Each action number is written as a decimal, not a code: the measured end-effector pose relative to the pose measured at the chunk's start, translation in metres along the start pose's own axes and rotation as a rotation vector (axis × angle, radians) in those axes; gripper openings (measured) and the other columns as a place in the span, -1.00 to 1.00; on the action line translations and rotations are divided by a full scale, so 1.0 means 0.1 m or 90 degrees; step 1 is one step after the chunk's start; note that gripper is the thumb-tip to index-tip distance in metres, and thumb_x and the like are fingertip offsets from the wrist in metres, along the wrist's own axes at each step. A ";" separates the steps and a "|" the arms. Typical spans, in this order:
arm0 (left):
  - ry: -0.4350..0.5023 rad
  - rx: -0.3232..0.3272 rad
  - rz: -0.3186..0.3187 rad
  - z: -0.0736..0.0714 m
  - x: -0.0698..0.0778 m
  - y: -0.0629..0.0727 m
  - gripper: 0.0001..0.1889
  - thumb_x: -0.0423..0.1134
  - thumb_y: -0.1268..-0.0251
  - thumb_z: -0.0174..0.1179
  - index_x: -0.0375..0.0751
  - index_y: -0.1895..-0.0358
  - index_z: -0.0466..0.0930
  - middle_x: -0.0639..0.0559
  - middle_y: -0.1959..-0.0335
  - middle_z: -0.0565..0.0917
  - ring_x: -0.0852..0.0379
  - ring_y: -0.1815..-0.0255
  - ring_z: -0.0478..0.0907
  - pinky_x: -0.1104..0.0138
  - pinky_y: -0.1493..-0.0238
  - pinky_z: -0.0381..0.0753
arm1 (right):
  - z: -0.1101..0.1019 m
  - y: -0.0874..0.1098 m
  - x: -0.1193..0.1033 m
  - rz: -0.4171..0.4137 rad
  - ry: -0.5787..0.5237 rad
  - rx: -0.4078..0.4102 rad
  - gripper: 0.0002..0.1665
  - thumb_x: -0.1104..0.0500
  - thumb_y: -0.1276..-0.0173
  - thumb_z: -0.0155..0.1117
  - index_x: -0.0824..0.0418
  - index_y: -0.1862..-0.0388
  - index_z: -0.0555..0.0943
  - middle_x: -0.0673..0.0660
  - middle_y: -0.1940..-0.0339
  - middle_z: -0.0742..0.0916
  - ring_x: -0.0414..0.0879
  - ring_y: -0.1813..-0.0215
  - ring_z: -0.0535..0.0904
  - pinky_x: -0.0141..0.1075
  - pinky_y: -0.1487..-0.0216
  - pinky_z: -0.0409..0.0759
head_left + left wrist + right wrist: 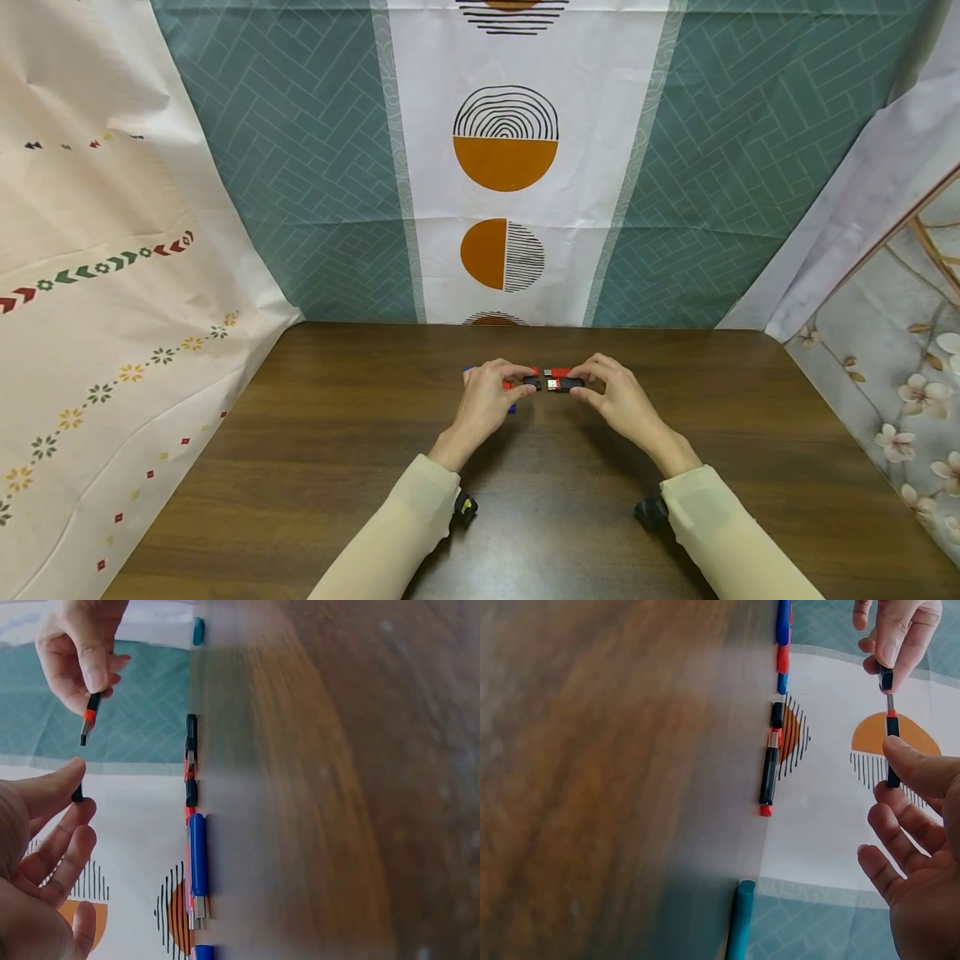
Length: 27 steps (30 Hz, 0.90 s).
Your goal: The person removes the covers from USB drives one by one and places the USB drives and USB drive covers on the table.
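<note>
My left hand (482, 398) pinches a small black cap (886, 678) between thumb and fingertips. Opposite it, my right hand (621, 402) pinches a black and red USB flash drive (893, 754) by its black body. The drive's bare metal connector (553, 385) faces the cap, with a narrow gap between them in the head view. Both pieces are held up above the table, roughly in line. The other fingers of the right hand spread loosely in the right wrist view. Most of the cap is hidden by the left fingertips in the left wrist view.
On the brown table (337, 467), beyond the hands, lie several more flash drives, among them a blue one (198, 855), a black one (769, 776) and a red one (558, 372). A teal stick-shaped item (740, 919) lies apart from them. A patterned cloth (345, 167) hangs behind.
</note>
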<state>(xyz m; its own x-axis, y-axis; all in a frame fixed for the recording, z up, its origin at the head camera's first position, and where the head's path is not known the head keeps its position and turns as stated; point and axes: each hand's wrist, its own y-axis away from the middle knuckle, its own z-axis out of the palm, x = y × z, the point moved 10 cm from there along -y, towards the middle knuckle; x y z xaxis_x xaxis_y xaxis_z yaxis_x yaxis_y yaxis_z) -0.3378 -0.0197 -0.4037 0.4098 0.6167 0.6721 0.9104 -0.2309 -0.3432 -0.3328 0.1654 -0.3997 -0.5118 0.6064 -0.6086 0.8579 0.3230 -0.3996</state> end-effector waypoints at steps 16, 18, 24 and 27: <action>-0.038 -0.016 -0.004 0.10 -0.06 -0.06 -0.74 -0.14 -0.27 0.48 -0.02 -0.01 0.84 0.16 0.15 0.80 0.08 0.06 0.62 0.07 -0.01 0.19 | 0.01 -0.02 0.13 0.042 0.008 -0.008 -0.74 0.35 -0.27 0.54 0.24 0.06 0.76 0.06 0.16 0.69 0.04 0.08 0.54 -0.07 0.06 0.48; -0.051 -0.019 -0.007 0.11 -0.07 -0.08 -0.75 -0.14 -0.25 0.49 -0.01 0.01 0.85 0.17 0.14 0.81 0.08 0.05 0.62 0.06 0.00 0.19 | 0.02 -0.03 0.15 0.050 0.012 -0.012 -0.74 0.34 -0.27 0.54 0.25 0.06 0.76 0.06 0.17 0.69 0.05 0.08 0.54 -0.10 0.08 0.46; -0.096 -0.054 -0.033 0.20 -0.11 -0.13 -0.79 -0.12 -0.21 0.53 0.03 0.09 0.86 0.20 0.21 0.82 0.09 0.08 0.63 0.03 0.00 0.21 | 0.07 -0.05 0.23 0.070 0.025 -0.031 -0.76 0.35 -0.26 0.55 0.28 0.10 0.76 0.11 0.21 0.69 0.08 0.13 0.55 -0.14 0.12 0.46; -0.110 -0.075 -0.051 0.25 -0.12 -0.14 -0.80 -0.11 -0.21 0.53 0.04 0.11 0.86 0.22 0.27 0.81 0.07 0.07 0.61 -0.01 -0.06 0.23 | 0.10 -0.06 0.26 0.074 0.036 -0.047 -0.78 0.35 -0.27 0.54 0.29 0.10 0.76 0.11 0.23 0.69 0.04 0.15 0.55 -0.12 0.11 0.48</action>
<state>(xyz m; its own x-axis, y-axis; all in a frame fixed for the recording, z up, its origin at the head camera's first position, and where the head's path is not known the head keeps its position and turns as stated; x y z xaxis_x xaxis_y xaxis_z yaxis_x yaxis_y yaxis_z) -0.3572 -0.0052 -0.4234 0.3299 0.7537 0.5684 0.9439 -0.2563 -0.2081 -0.3518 0.1718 -0.4194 -0.4072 0.6824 -0.6071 0.9133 0.2991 -0.2763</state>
